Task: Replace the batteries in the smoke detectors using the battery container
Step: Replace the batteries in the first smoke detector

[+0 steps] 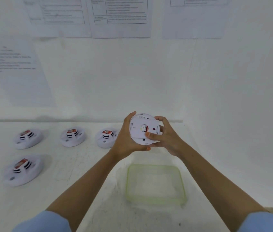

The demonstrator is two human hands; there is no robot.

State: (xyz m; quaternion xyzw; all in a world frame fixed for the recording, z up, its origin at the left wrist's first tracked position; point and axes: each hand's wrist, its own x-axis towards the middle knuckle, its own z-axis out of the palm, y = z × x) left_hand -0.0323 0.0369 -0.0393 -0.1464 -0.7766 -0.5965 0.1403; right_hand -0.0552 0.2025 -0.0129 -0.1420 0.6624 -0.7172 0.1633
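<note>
I hold a round white smoke detector (142, 129) up in the air with its back plate facing me. My left hand (125, 139) grips its left rim, thumb under the bottom edge. My right hand (164, 133) grips the right rim, thumb pressed across the back plate. A bit of red shows through the centre hole of the plate. Below my hands, a clear battery container (155, 183) with a pale green rim sits on the white table (75, 164); nothing is visible inside it.
Several other white smoke detectors lie on the table to the left, each with a red battery on top: three in a far row (28, 138) (73, 136) (106, 137) and one nearer (23, 169). Printed sheets (119, 15) hang on the white wall behind.
</note>
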